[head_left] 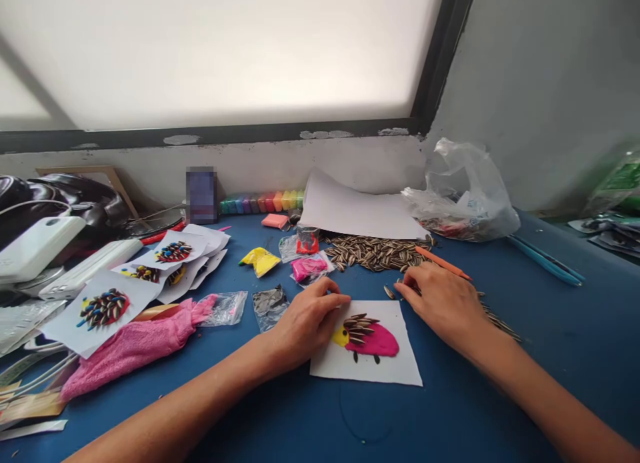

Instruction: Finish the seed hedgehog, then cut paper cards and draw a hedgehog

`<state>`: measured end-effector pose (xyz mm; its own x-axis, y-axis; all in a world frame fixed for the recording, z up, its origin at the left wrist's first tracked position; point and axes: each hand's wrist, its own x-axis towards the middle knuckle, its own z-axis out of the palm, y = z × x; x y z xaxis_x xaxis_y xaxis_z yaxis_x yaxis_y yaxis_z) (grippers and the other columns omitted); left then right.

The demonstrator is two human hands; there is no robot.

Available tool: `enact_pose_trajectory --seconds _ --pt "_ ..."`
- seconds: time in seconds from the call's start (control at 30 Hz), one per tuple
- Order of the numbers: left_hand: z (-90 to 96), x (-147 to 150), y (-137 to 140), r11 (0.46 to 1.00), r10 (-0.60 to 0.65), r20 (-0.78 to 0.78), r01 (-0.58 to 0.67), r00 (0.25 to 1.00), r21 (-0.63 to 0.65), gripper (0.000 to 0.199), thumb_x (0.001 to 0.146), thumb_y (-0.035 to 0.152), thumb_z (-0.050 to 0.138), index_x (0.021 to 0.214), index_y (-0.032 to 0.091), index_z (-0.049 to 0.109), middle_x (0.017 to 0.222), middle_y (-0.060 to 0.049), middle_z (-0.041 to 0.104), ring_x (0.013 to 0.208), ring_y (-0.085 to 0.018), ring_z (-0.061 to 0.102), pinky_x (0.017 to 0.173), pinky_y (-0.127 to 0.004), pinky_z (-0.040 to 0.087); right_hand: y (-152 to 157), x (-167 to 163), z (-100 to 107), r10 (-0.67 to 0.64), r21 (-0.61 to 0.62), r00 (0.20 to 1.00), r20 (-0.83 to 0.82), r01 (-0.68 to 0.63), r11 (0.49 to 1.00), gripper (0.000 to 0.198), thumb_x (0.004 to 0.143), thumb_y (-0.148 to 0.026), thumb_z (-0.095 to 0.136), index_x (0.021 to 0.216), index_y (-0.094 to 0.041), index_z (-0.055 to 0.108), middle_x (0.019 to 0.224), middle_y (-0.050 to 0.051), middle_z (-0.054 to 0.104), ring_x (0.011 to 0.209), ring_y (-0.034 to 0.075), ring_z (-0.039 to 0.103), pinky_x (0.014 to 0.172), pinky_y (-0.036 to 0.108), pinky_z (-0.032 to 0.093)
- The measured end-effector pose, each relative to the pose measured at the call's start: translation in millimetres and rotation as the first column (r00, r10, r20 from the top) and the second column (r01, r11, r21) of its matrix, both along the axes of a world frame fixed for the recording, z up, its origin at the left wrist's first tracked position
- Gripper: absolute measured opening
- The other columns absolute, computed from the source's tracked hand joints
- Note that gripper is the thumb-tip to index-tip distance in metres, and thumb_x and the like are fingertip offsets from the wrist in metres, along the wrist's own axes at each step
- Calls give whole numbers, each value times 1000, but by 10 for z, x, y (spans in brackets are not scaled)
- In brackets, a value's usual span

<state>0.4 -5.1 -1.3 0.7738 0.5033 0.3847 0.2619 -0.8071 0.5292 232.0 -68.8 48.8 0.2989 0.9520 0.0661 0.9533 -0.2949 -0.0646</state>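
A white paper [367, 373] lies in front of me with a clay hedgehog [377, 340] on it: a magenta body, a yellow face and a black eye. Striped sunflower seeds stand as spines on its front part, and dark pieces form its feet. My left hand [310, 320] rests on the paper's left and upper edge, fingers curled and holding it. Just past the upper right corner, my right hand [443, 303] has thumb and forefinger close together around what looks like a sunflower seed. A loose seed [389, 292] lies beside these fingertips.
Behind the hands is a pile of sunflower seeds [375, 252], with an orange pen-like tool [445, 263] by it. Clay packets [260, 261] lie left of centre. Finished seed pictures [107, 310] and a pink cloth [135, 340] lie left. A plastic bag [465, 196] stands back right.
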Motion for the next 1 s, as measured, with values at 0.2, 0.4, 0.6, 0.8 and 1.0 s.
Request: enact_pose_trajectory --seconds 0.2,0.4,0.6,0.8,1.0 --pt "21 32 30 1000 27 -86 -27 996 4 22 97 14 49 106 14 69 102 -9 58 88 -18 60 80 -30 52 130 -13 -20 83 -43 996 7 -83 996 17 91 -16 56 80 -20 70 90 6 73 84 23 69 63 31 40" --pt "130 114 59 991 108 -251 -124 962 -48 20 91 12 55 108 15 66 101 -8 58 87 -19 59 81 -32 51 166 33 -40 140 -6 990 -16 -140 990 16 93 -24 56 99 -20 70 102 9 72 92 24 67 69 31 44" --pt "237 186 102 984 132 -289 -160 948 -74 11 85 11 58 91 17 66 92 -3 62 86 -18 60 76 -27 49 267 -52 -70 308 35 948 -83 -306 951 11 91 -19 57 86 -21 67 93 5 69 86 18 65 73 27 45" --pt "246 267 165 978 144 -321 -185 936 -101 11 82 11 59 76 17 65 77 -1 64 70 -15 58 60 -23 43 207 -48 -62 318 110 942 -110 -306 946 13 89 -15 53 80 -21 60 85 4 68 78 18 62 68 29 42" --pt "208 258 136 980 177 -307 -196 935 -32 13 85 8 57 81 18 65 89 -2 64 81 -16 61 72 -24 47 -72 50 114 236 174 954 -185 -205 963 16 91 -27 50 77 -23 56 73 1 65 65 18 60 60 30 39"
